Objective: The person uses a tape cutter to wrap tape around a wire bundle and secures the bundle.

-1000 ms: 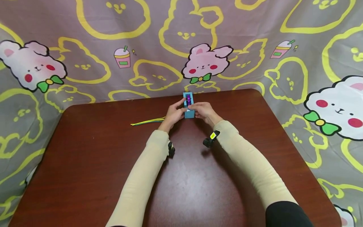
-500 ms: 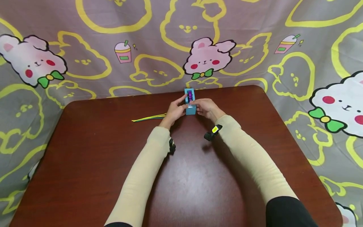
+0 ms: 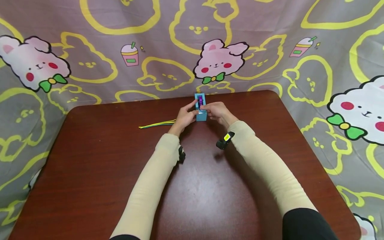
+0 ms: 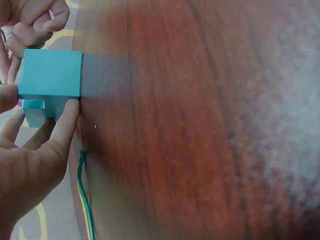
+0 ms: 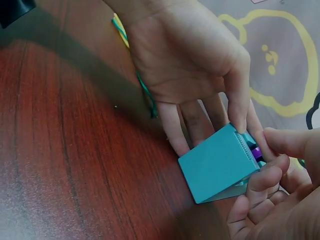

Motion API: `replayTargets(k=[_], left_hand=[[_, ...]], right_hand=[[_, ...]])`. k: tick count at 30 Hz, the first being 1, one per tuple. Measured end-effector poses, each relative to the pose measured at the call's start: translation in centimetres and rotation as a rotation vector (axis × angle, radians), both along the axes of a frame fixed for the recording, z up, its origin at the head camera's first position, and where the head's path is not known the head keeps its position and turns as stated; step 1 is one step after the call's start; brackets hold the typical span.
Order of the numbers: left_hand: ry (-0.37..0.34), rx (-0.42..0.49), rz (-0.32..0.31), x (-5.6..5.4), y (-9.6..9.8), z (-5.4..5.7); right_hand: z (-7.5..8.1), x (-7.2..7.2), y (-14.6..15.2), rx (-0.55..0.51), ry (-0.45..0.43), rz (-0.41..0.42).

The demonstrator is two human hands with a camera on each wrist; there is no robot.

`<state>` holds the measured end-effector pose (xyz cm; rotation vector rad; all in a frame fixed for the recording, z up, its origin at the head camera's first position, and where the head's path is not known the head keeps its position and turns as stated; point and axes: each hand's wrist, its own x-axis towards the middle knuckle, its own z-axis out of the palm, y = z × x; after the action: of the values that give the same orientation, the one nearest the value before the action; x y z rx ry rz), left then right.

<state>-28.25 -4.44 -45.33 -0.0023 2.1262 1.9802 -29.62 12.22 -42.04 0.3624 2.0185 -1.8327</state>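
A teal tape dispenser with a purple reel stands at the table's far edge. My left hand grips it from the left side; in the left wrist view its fingers lie along the dispenser's wall. My right hand is at the other side, fingers curled, thumb and finger pinching the tape close to the reel. In the right wrist view the serrated cutter shows beside the left thumb. The film between the right fingertips is barely visible.
Yellow and green strands lie on the brown table, left of the left hand. A patterned cloth hangs behind and around the table. Dark camera mounts sit at both wrists.
The head view has tilted slightly, so everything sits a little higher in it. The right fingertips have shifted slightly towards the reel; the left hand keeps its grip on the dispenser.
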Motion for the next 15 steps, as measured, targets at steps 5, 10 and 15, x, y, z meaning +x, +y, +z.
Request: replayTargets(k=[5,10,15], left_hand=[[-0.006,-0.015,-0.001,0.1,0.0,0.0],[-0.001,-0.020,-0.005,0.2,0.0,0.1],[-0.015,-0.027,-0.003,0.1,0.0,0.2]], right_hand=[[-0.3,0.3,-0.1,0.012,0.021,0.004],[-0.4,0.8,-0.1,0.018,0.041,0.008],[-0.3,1.1,-0.2,0.042,0.055,0.018]])
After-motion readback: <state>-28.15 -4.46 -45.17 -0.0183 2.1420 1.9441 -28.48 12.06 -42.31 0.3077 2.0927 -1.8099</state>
